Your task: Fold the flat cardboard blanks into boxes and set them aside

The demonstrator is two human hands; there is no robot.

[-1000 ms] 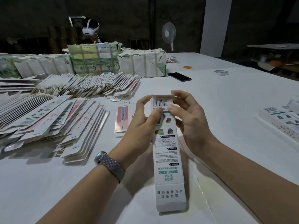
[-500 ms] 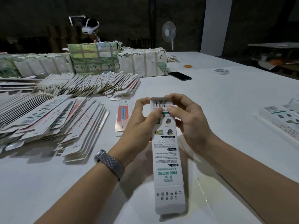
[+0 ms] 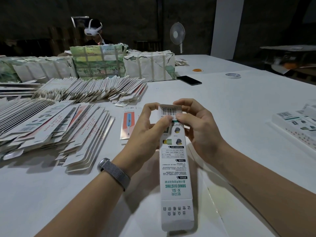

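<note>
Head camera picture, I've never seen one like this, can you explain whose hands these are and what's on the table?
The single view comes from a camera worn on a person's head, looking down at their own hands. The left hand, with a wristband, and the right hand both pinch the barcode end of a long white carton, closing its flap. On the white table lie fanned stacks of flat blanks, wrapped bundles, a phone and a tape roll. Finished boxes lie at right.
</note>
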